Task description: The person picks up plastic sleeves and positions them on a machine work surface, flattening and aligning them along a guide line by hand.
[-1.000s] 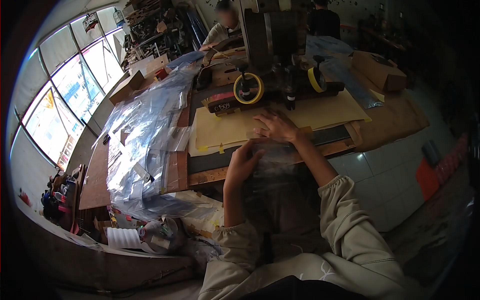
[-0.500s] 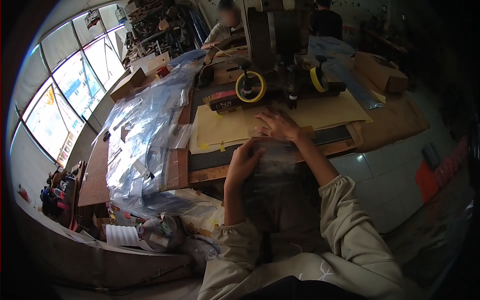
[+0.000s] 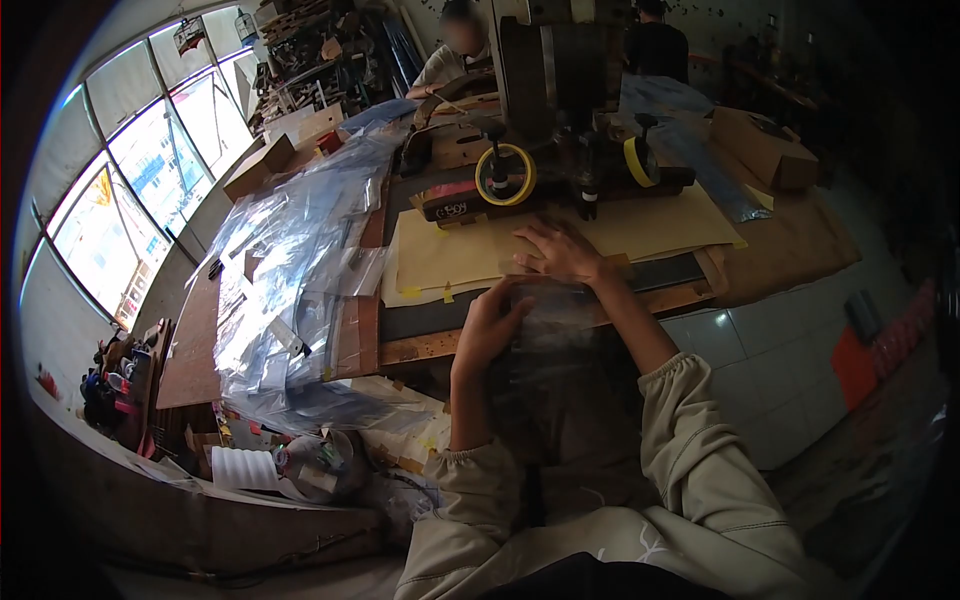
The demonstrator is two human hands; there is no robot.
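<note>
My right hand [image 3: 556, 252] lies palm down with its fingers spread on a yellowish board [image 3: 425, 262] under the press head. Close to the board's front edge is my left hand [image 3: 490, 322], its fingers curled at the edge of a clear plastic sheet [image 3: 556, 318]. The sheet hangs in front of the board between my hands and reaches under my right hand. Its lower part is blurred. Just beyond my fingers runs the dark bar [image 3: 560, 194] of the press [image 3: 575, 70], with yellow tape rolls [image 3: 527, 176] on it.
A large pile of clear plastic sheets [image 3: 290, 260] covers the left side of the table. A cardboard box [image 3: 765, 148] stands at the right, over brown paper [image 3: 800, 240]. A wooden strip [image 3: 420, 348] lines the front edge. One person [image 3: 450, 65] sits beyond the press; another is farther back.
Both hands stay almost in place, the right flat on the board and the left at the plastic sheet. The whole view has shifted very slightly.
</note>
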